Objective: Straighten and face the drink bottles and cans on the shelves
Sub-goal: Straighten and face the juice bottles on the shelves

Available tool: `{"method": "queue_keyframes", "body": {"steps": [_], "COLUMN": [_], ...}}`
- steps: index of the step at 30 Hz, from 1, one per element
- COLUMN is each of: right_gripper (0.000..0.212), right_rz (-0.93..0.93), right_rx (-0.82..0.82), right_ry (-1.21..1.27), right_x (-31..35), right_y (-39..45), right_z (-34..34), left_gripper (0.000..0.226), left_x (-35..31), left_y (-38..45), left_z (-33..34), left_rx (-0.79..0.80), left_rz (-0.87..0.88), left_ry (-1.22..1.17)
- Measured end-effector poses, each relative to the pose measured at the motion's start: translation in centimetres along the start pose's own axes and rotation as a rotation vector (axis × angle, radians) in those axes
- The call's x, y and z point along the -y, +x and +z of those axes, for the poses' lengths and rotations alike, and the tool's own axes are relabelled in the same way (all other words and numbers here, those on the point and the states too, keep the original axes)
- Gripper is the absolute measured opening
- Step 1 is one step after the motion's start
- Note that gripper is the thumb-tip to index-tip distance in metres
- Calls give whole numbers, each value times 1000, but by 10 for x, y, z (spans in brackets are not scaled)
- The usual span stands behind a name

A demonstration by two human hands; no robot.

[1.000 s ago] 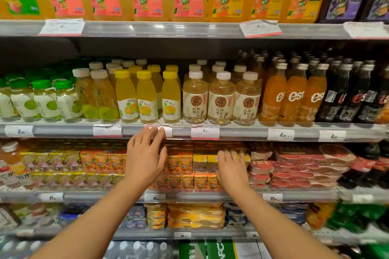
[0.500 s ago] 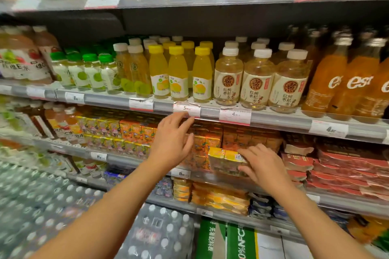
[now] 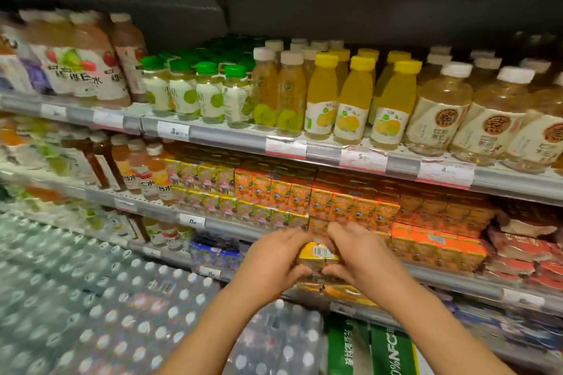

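Store drink aisle, shelves run left to right across frame. Yellow carton pack [image 3: 318, 256] at lower centre, barcode on top, held just in front of carton shelf [image 3: 451, 278]. Left hand [image 3: 269, 259] grips its left side, right hand [image 3: 364, 256] its right side, fingers curled over top, thumbs under. Orange cartons [image 3: 353, 207] stacked just behind. Yellow-cap bottles [image 3: 355, 100] on shelf above, green-cap bottles [image 3: 210, 91] to their left. Shrink-wrapped water packs [image 3: 91, 298] lower left, blurred.

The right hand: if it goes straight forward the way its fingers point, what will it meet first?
Probably the stacked orange juice cartons just beyond the yellow pack that the right hand holds with the left hand; depth is unclear.
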State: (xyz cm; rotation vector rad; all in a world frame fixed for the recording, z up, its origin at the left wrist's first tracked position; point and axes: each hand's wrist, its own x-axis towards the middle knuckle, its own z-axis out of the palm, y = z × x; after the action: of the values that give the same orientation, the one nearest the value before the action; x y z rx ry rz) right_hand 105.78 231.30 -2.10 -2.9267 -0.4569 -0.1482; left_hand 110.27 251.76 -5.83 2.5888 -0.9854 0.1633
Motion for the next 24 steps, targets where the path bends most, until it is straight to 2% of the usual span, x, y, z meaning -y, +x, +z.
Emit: {"method": "queue_keyframes", "body": {"steps": [3,5,6,8,10,12,13,16,20,24], "right_gripper": [41,35,30,24,41,66,71,57,29,42], "right_rz": [-76,-73,-51,14,87,176,209,253,251,170], "right_rx": [50,95,87,-35,-142,-112,-71,-41,-201,-176], "right_ry": [-12,74,158,263,107,-112,-192,-295,-293,-278], "right_x": [30,41,45,48,46,47,49,56,62,58], "right_y": [23,40,50,75,109,141,154,172,173,170], "right_z": [7,6,5,5,11,22,29,52,68,64], "left_gripper": [44,38,36,36,36,36,36,34,34,38], "left_x": [37,60,72,96,116,132,138,153,168,174], "left_y": [-18,-30,-36,-48,-61,-75,-83,-104,-126,-138], "left_z": [-6,-10,-11,-14,-15,-13,-12,-15,-24,-32], "left_rx": [-32,-36,-37,-29,12,39,34,3,-44,-91], "left_rz": [-26,-39,-48,-82,-119,-150,-161,-196,-260,-283], "left_ry": [-89,-117,-121,-123,-106,-104,-114,-138,-174,-174]}}
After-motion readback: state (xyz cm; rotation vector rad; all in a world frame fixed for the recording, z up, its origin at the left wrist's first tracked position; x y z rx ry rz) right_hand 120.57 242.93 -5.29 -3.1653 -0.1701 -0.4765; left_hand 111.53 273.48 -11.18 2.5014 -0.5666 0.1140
